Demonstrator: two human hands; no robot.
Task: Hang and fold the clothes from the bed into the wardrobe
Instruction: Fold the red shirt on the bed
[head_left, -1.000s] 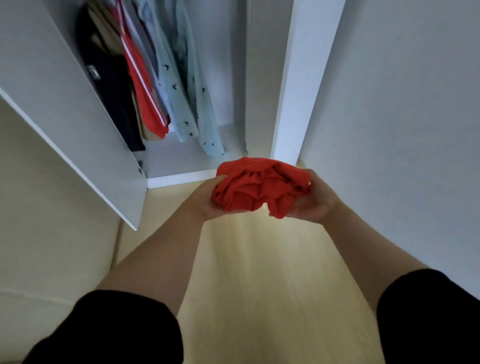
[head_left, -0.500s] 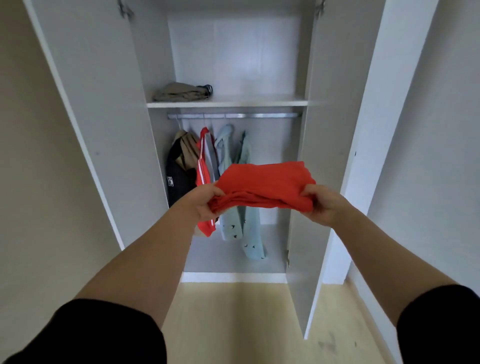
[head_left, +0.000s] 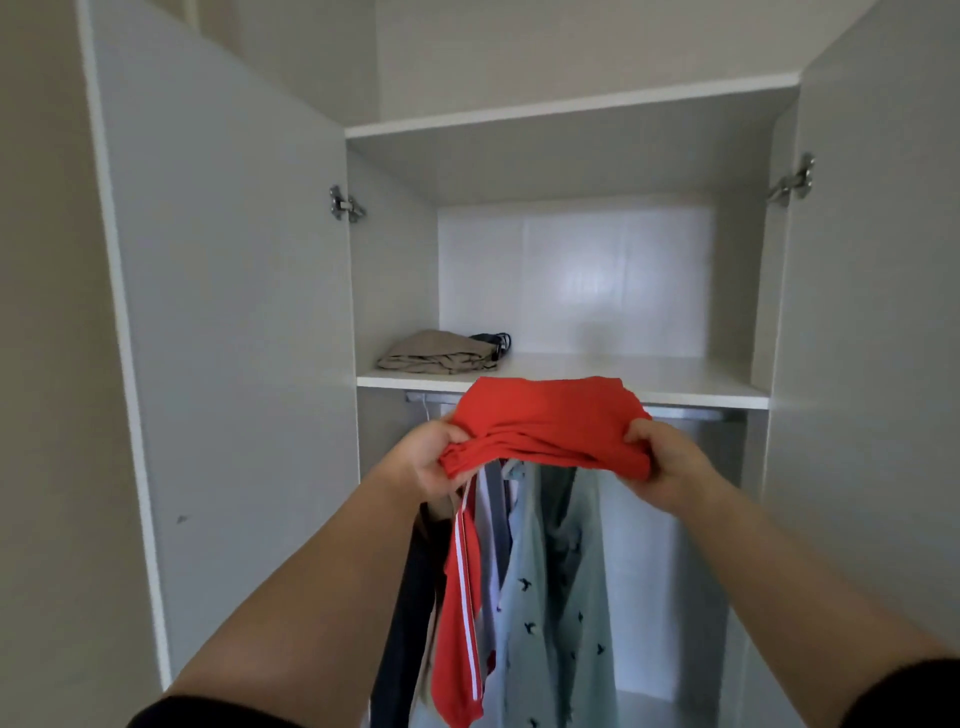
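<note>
Currently the folded red garment (head_left: 545, 431) is held flat in front of the wardrobe (head_left: 223, 312), level with the front edge of the upper shelf (head_left: 675, 387) and not yet resting on it. The left hand (head_left: 426, 457) grips the garment's left end with fingers curled under the fabric and the thumb on top; the right hand (head_left: 670, 462) grips the right end in the same manner. Both doors stand open. On the shelf, toward its left side, lies a folded beige garment (head_left: 441, 353) with a dark item (head_left: 493, 340) just behind it; the dark item cannot be identified. Beneath the shelf, the rail (head_left: 696, 414) carries the hung clothes (head_left: 530, 587): a dark piece, a red one with white stripes, and pale patterned shirts. Assessment of progress: several items are already hung and at least one is folded and stored, so the task appears well advanced. The step in hand is to set the red garment on the shelf, probably beside the beige one. The bed is out of view, so the number of remaining clothes cannot be determined.
</note>
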